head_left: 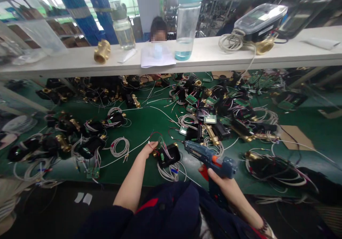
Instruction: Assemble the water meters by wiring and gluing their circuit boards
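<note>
My right hand [217, 177] is wrapped round the handle of a blue glue gun [205, 154] with an orange-red trigger. Its nozzle points left, just beyond the right side of an open black meter housing [173, 154]. My left hand [150, 148] is closed at the housing's left side, pinching a small green circuit board [160, 143] that stands tilted over it. Red and white wires run from the board into the housing. Beneath the housing lies a coil of grey cable [171, 173] with a blue tag. My left fingertips are partly hidden.
More meter housings with brass fittings [212, 135] and cables crowd the green table [145, 125] on both sides. A coiled cable [120, 147] lies left. Across the back, a white shelf [208, 59] holds bottles, a brass fitting and a finished-looking meter [260, 23]. Another person sits beyond.
</note>
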Available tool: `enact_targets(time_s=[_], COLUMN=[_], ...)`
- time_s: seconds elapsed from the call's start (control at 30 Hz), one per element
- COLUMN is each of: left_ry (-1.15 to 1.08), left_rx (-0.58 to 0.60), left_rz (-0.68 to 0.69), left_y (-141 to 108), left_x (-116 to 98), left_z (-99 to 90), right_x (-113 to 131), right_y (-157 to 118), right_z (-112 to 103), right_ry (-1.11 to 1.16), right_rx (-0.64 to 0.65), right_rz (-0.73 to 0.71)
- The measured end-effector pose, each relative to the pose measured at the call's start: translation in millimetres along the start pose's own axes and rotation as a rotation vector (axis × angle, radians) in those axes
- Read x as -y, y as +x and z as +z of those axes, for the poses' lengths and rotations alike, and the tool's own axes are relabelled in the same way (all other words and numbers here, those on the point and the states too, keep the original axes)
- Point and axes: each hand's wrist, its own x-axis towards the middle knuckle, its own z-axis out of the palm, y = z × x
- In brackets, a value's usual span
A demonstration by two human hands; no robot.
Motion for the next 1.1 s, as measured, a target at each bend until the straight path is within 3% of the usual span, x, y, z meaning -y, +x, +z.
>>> enact_targets(time_s=[0.13, 0.27, 0.5, 1.1], left_ry=[-0.085, -0.130, -0.198, -0.236], left_rx=[-0.029, -0.040, -0.074, -0.071], left_rz=[0.085, 0.059, 0.063, 0.112], left_y=[-17.3, -36.1, -53.1, -62.2], left_x=[-12.1, -12.6, -11.6, -17.8], left_z=[-4.1, 5.3, 19.0, 23.6], right_x=[-6.4, -12.3, -18.1, -12.2], right_y=[3.8, 6.4, 9.6, 8.2], right_z=[4.3, 16.9, 29.4, 34.0], right_ry=[-0.058, -0.084, -0.195, -0.234], right_rx=[0.149, 0.239, 0.130, 0.089], right_rz=[0.041, 0.031, 0.082, 0.113])
